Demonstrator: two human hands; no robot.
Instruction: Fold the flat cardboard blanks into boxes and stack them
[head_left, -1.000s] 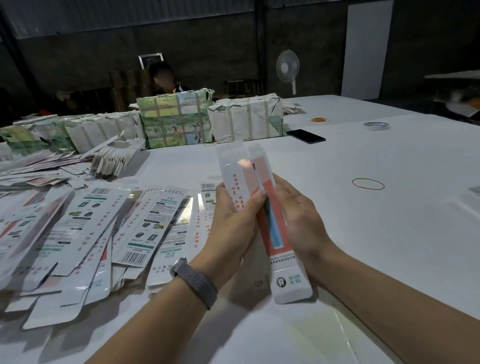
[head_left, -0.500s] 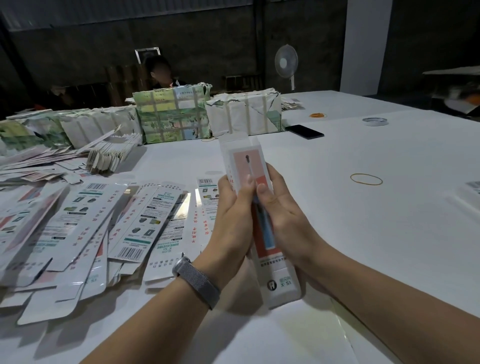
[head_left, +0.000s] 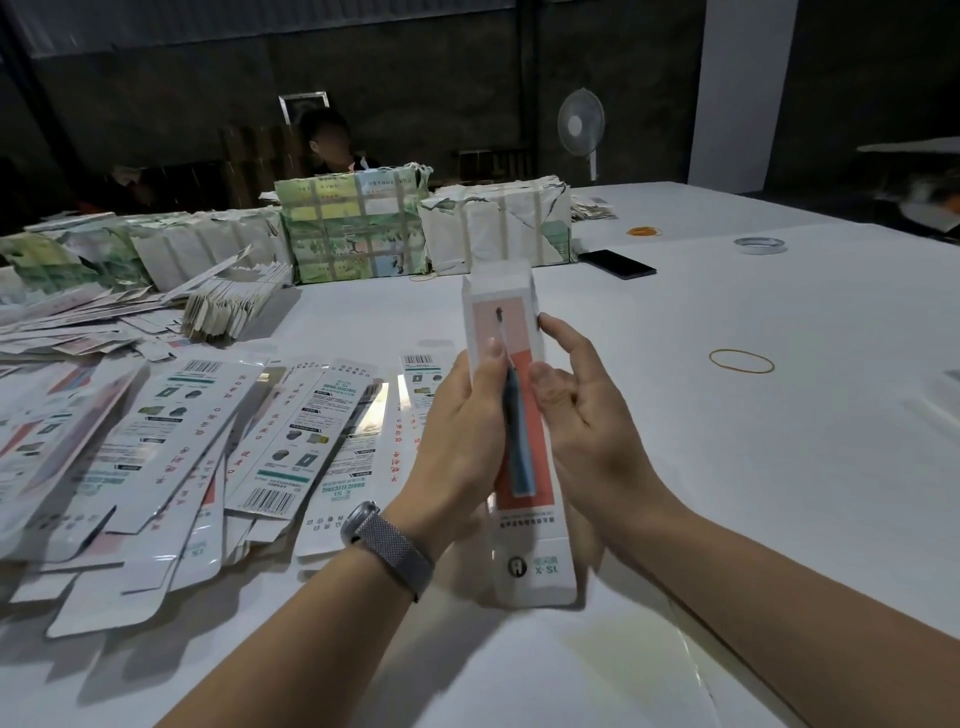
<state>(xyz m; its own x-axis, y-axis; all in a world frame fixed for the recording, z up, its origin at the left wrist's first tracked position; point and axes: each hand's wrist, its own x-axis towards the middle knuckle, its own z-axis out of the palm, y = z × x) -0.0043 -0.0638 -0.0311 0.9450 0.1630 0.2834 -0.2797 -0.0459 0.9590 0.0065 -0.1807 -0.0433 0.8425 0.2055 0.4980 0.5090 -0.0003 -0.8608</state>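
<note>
Box (head_left: 519, 431) stands between both hands at frame centre, its long axis running six to twelve o'clock, near end resting on the table (head_left: 779, 415), far end open. Left hand (head_left: 462, 436) grips its nine o'clock side, thumb across the printed face. Right hand (head_left: 587, 431) sits at three o'clock, fingers loosely curled, thumb on the face, fingertips touching the far edge. Flat blanks (head_left: 208, 441) lie at nine o'clock. Both hands are equally near; closing the far end likely follows.
</note>
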